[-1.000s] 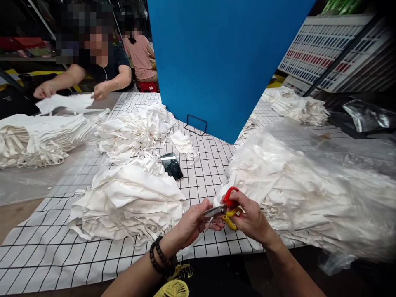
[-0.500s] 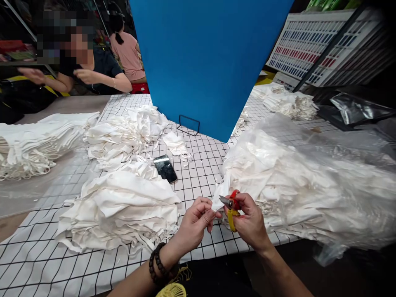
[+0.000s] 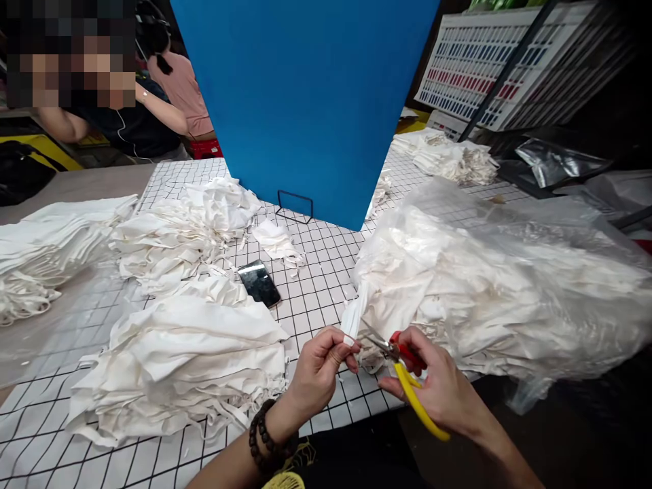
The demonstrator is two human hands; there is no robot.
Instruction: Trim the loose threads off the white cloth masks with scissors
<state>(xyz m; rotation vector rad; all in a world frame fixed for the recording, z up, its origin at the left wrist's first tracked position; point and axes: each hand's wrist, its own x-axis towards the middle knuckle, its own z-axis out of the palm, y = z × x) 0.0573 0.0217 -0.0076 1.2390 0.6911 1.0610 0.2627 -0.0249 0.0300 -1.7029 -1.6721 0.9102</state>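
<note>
Since the earlier frame the scissors (image 3: 407, 380) have swung open in the right hand (image 3: 443, 390), whose fingers grasp the handles, while the left hand (image 3: 318, 370) pinches the white strap (image 3: 350, 324) of the cloth pile (image 3: 458, 299) over the table (image 3: 326, 285) edge, so a cut seems near.

Single head-worn camera, facing forward and down, close over the white grid-patterned tabletop (image 3: 326, 285).

Red-yellow scissors (image 3: 402, 370) at white strap (image 3: 351, 324)

Garment workshop: white fabric piles (image 3: 178, 353), thread-colour chart (image 3: 473, 75), co-workers (image 3: 127, 122) nearby
</note>
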